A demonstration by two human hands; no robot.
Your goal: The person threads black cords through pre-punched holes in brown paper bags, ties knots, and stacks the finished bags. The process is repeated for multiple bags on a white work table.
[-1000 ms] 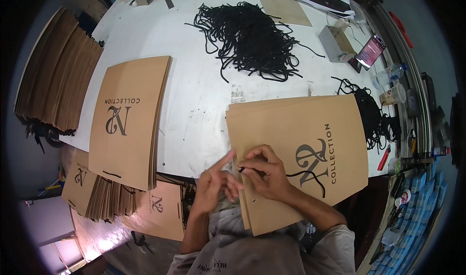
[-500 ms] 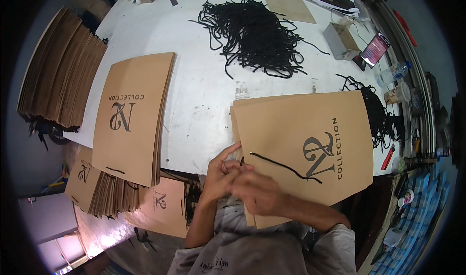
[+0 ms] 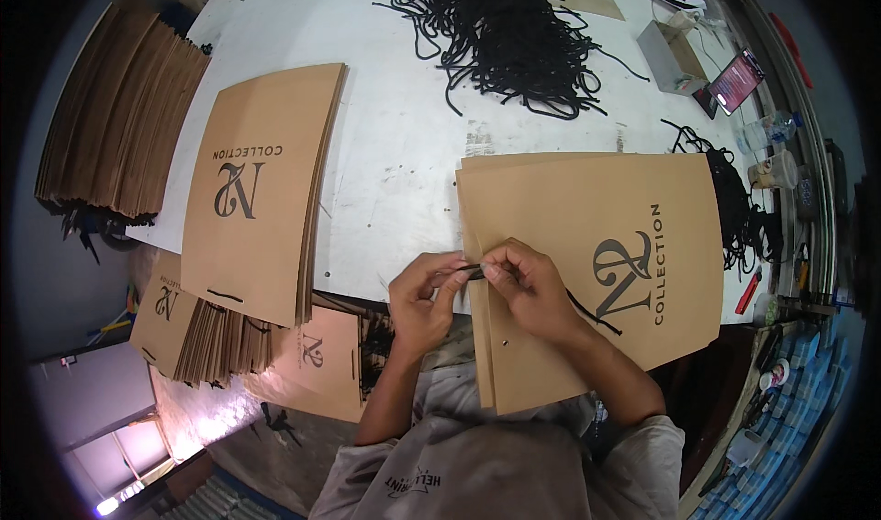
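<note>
A flat brown paper bag (image 3: 560, 208) with a dark printed logo lies in front of me, with at least one more under it. My left hand (image 3: 427, 300) is closed at the bag's left edge, its fingertips pinching a short black cord (image 3: 474, 271). Over the bag, my right hand (image 3: 528, 286) pinches the same cord close to the left fingertips. The cord's loose tail emerges beyond my right hand and rests on the bag near the logo. Below that hand, a small punched hole shows in the paper. Part of the cord is hidden behind my fingers.
A large heap of black cords (image 3: 514, 47) lies at the far middle, and a smaller bundle (image 3: 734, 203) sits right of the bag. Bags are stacked on the table (image 3: 395, 162) at left (image 3: 262, 134), with a tall pile (image 3: 115, 116) beyond. A red cutter (image 3: 748, 293) lies at right.
My right hand has moved up and now meets the left at the cord by the bag's edge. The cord's upper end has shifted off the bag's face. The whole view has shifted slightly.
</note>
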